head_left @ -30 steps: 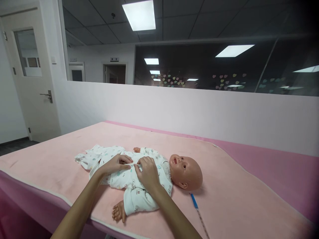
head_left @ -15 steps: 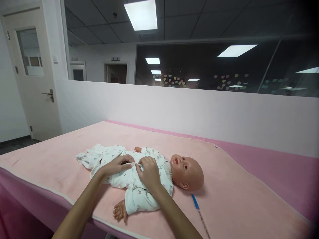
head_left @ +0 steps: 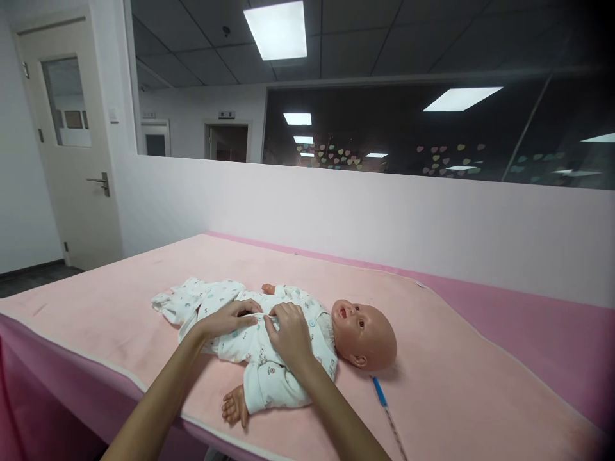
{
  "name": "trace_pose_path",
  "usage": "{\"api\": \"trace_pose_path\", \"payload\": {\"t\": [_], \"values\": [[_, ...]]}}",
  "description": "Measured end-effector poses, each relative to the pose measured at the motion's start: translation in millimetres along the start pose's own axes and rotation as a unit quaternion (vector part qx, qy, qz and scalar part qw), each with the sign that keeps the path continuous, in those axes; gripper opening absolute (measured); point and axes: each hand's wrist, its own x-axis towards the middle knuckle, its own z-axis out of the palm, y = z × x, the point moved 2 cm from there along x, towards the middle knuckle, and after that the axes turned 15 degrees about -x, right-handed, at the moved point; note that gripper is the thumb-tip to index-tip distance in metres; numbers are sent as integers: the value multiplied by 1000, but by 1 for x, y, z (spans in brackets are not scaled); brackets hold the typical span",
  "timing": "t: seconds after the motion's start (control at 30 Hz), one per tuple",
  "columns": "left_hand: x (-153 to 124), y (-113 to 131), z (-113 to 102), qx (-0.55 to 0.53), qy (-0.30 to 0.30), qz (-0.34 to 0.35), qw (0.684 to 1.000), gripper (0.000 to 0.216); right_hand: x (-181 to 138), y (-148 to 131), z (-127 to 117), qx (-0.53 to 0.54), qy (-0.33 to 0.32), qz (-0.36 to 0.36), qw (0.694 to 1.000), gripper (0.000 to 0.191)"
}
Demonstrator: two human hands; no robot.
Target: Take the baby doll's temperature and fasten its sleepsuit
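Observation:
A baby doll (head_left: pixel 368 336) lies on its back across the pink-covered table, its head to the right. It wears a white printed outfit (head_left: pixel 276 384) with long sleeves and legs. My left hand (head_left: pixel 233 320) pinches the cloth at the doll's belly between thumb and fingers. Close beside it, my right hand (head_left: pixel 289 330) is closed on the same front edge of the outfit, nearer the chest. A thin strip of cloth shows between my fingertips. Whether a fastener is there I cannot make out.
A thermometer (head_left: pixel 379 390) with a blue end lies below the doll's head. The pink cover (head_left: pixel 456 384) has a pale edge along the table's front. Behind stands a low white wall (head_left: pixel 360 218) with dark glass above. A closed door (head_left: pixel 91 211) is at the left.
The view has shifted slightly, so everything sits a little further right. Both hands keep their hold on the outfit; the doll and thermometer have not visibly moved on the table.

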Motion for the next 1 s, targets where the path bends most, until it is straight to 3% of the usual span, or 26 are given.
{"api": "trace_pose_path", "payload": {"t": [0.33, 0.53, 0.63, 0.77, 1.0], "values": [[2, 1, 1, -65, 2, -12, 998, 21, -1, 1, 3, 2, -2, 11, 1000, 13], [1, 2, 1, -46, 20, -18, 999, 22, -1, 1, 2, 8, 2, 10, 1000, 13], [-2, 8, 4, -63, 42, 0, 997, 23, 0, 1, 0, 6, 10, 8, 1000, 12], [-3, 14, 6, -57, 24, 25, 998, 24, 0, 0, -1, 7, 11, 7, 1000, 12], [2, -1, 2, -69, 28, 18, 997, 24, -1, 0, 0, 6, 16, 10, 1000, 10]]}}
